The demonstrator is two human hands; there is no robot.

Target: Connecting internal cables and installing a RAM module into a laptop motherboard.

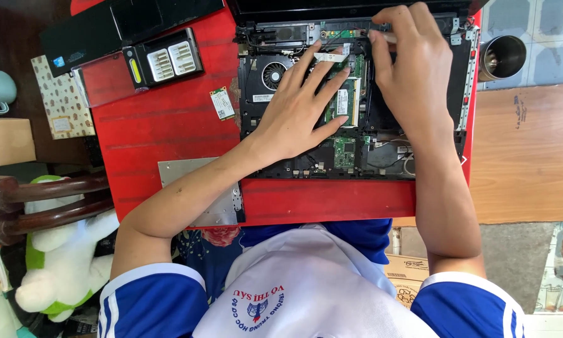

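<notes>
Laptop point(356, 112) sits opened up on the red table point(162, 125), its board showing. Left hand point(297, 106) lies flat and spread over the green memory module point(345, 100), beside the fan point(272, 74). Right hand point(413, 69) pinches a thin tool point(389, 37) near the top edge. Screw box point(165, 59) sits off left.

Bright even daylight, soft shadows, sharp focus (edges slightly bowed)
</notes>
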